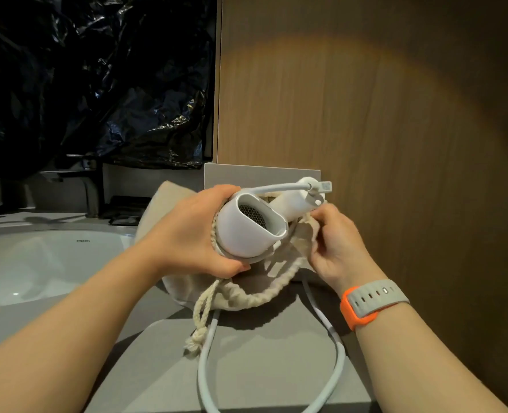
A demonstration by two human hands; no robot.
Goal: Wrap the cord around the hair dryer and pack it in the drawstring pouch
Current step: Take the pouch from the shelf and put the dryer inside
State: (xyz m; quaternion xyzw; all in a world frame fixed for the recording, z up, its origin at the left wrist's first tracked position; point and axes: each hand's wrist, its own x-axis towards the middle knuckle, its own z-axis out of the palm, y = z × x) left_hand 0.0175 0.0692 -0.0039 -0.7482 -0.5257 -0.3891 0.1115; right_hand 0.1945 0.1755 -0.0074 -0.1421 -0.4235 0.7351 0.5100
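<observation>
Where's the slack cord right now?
Head view, lower centre: the cord loops loose on the grey counter, just below the drawstring pouch, running off the bottom edge.

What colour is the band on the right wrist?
The wristband is grey with an orange end; head view.

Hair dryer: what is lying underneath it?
The cream drawstring pouch, mouth open, on the grey counter, with a loop of white cord running out beneath it. The left hand hides how far the hair dryer sits inside the pouch.
</observation>
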